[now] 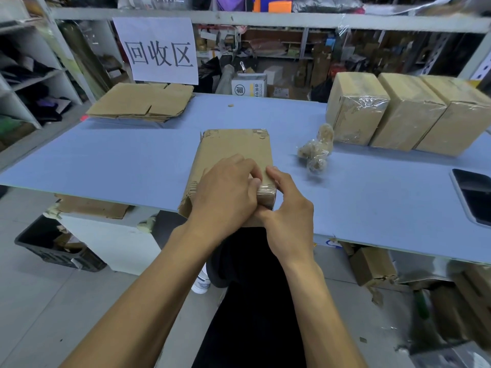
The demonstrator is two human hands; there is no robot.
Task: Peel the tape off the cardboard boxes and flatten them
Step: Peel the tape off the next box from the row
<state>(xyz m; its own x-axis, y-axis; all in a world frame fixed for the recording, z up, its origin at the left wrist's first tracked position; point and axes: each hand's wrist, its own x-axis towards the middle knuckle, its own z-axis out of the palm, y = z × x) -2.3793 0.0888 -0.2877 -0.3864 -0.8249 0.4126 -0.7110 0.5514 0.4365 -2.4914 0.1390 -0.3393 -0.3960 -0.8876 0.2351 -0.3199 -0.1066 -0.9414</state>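
Observation:
A brown cardboard box lies at the near edge of the blue table, its near end sticking out over the edge. Clear tape covers its near right corner. My left hand lies on top of the box with its fingertips curled at that taped corner. My right hand holds the box's right side, fingers along the edge next to the tape. Whether a tape end is pinched is hidden by the fingers.
Three taped boxes stand at the back right. A ball of peeled tape lies beside them. Flattened cardboard is stacked at the back left under a paper sign. A phone lies at the right edge. A black crate sits on the floor.

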